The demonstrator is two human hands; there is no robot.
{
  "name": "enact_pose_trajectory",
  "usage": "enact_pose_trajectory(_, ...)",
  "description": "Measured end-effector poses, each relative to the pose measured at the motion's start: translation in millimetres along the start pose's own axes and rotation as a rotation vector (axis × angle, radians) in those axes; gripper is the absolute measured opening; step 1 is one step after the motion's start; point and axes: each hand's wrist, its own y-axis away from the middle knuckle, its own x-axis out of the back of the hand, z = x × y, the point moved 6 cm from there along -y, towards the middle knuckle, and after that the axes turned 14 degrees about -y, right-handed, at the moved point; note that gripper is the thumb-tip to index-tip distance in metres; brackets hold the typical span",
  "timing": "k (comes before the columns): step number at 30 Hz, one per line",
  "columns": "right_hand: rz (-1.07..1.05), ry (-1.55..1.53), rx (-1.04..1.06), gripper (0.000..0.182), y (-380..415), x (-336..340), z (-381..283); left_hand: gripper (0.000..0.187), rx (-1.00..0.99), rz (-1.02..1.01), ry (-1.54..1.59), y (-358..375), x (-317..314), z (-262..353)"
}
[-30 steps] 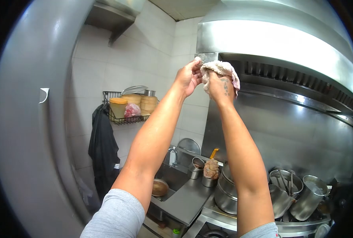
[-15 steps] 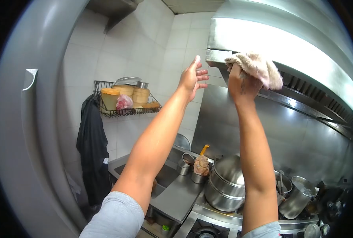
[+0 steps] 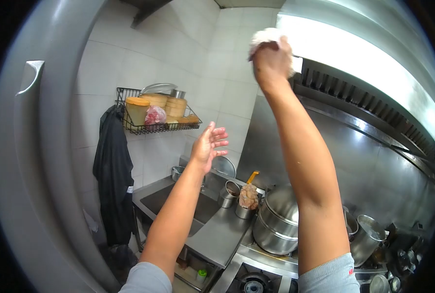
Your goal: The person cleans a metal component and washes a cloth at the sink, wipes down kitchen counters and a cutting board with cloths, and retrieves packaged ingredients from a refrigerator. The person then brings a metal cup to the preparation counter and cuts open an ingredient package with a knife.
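My right hand (image 3: 272, 61) is raised high at the left corner of the steel range hood (image 3: 359, 41), its fingers closed around a pale, fluffy cloth (image 3: 265, 36). The cloth bunches over the fingers and overlaps the hood's end in this view. Lower and to the left, my left hand (image 3: 210, 146) hovers in mid-air with fingers spread and nothing in it. Behind that hand are the tiled wall and a round metal lid (image 3: 223, 167). Dark filter slats (image 3: 344, 85) line the hood's underside, right of my raised forearm.
A wire wall rack (image 3: 164, 128) carries a yellow-lidded tub (image 3: 137, 111) and bamboo steamers (image 3: 175, 107). Below lie a sink (image 3: 171, 205), a large steamer pot (image 3: 276, 229) and a gas burner (image 3: 253, 285). A dark garment (image 3: 112, 176) hangs at left, beside a grey door (image 3: 56, 146).
My right hand has moved left and up with the cloth, to the hood's end. My left hand has dropped lower and to the left, still open.
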Motion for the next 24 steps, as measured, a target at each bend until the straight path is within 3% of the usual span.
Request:
enact_pose_trajectory(3, -0.302, -0.349, -0.134, 0.023, 14, -76, 27, 0.063, -0.008, 0.028, 0.023, 9, 14, -5)
enact_pose_trajectory(5, -0.484, 0.082, 0.204, 0.019, 71, -88, 6, 0.063, -0.01, 0.112, 0.023, 23, 27, -4)
enact_pose_trajectory(7, -0.398, -0.197, -0.015, 0.019, 118, -61, -4, 0.059, 0.002, 0.142, 0.032, 39, 44, -13)
enact_pose_trajectory(9, -0.345, -0.315, -0.215, 0.019, 158, -46, 32, 0.053, 0.067, 0.236, 0.035, 55, 68, -34)
enact_pose_trajectory(11, -0.04, -0.182, -0.045, 0.02, 160, -18, 66, 0.047, 0.107, 0.265, 0.038, 69, 84, -53)
enact_pose_trajectory(13, 0.111, -0.195, -0.015, 0.019, 121, 21, 70, 0.043, 0.187, 0.323, 0.01, 82, 92, -72)
enact_pose_trajectory(15, 0.379, -0.447, -0.268, 0.023, 87, 45, 72, 0.041, 0.201, 0.33, 0.002, 91, 91, -81)
enact_pose_trajectory(17, 0.603, -0.247, -0.051, 0.025, 62, 44, 66, 0.041, 0.219, 0.337, -0.007, 98, 89, -93)
enact_pose_trajectory(18, 0.676, -0.278, -0.074, 0.024, 59, 29, 76, 0.039, 0.236, 0.337, 0.001, 102, 87, -96)
enact_pose_trajectory(21, 0.508, -0.398, -0.135, 0.023, 71, -8, 58, 0.036, 0.271, 0.357, 0.001, 113, 87, -107)
enact_pose_trajectory(23, 0.302, -0.463, -0.073, 0.023, 77, -37, 46, 0.034, 0.299, 0.351, 0.009, 116, 91, -118)
enact_pose_trajectory(24, 0.312, -0.409, -0.002, 0.023, 83, -42, 34, 0.035, 0.309, 0.355, 0.005, 116, 93, -123)
